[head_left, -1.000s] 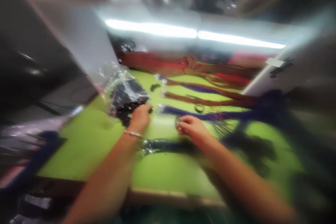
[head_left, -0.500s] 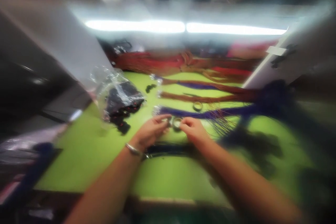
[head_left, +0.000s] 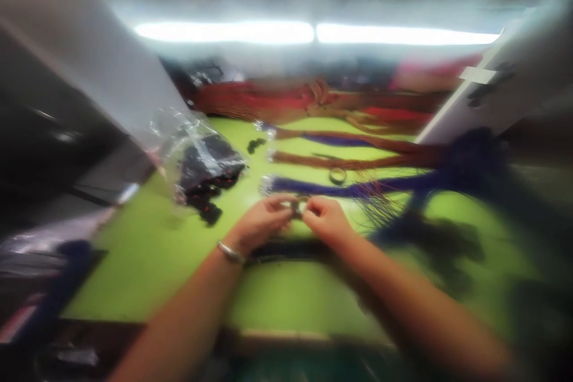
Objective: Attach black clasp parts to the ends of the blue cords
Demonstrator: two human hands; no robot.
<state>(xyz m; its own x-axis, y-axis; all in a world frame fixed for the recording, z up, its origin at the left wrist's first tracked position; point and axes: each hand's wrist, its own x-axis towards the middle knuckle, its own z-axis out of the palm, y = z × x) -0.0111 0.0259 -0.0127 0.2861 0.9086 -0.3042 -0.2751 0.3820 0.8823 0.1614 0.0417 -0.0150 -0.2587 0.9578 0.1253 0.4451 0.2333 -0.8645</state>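
My left hand [head_left: 259, 224], with a bracelet at the wrist, is closed in a pinch on a small dark piece [head_left: 295, 209]; its exact kind is blurred. Facing it, my right hand [head_left: 330, 221] grips a small ring-shaped roll of tape [head_left: 303, 197], partly hidden by the fingers. The two hands nearly meet above the green tabletop [head_left: 286, 295]. Beneath them lies a dark wire bundle [head_left: 286, 250], and just beyond is a blue wire bundle [head_left: 313, 187] with clear ends at its left. A second ring-shaped roll [head_left: 337, 176] rests near that blue bundle.
To the left, an open clear plastic bag [head_left: 197, 149] spills small black parts [head_left: 208, 200]. Brown wire bundles [head_left: 340, 161] lie farther back, with red and brown wires [head_left: 268, 98] behind. Side panels [head_left: 134, 71] flank the bench, under a lit tube lamp [head_left: 224, 31].
My left hand has come from the black parts by the bag to my right hand, bringing a small dark piece. The piece and the roll are now brought together. The view has shifted slightly.
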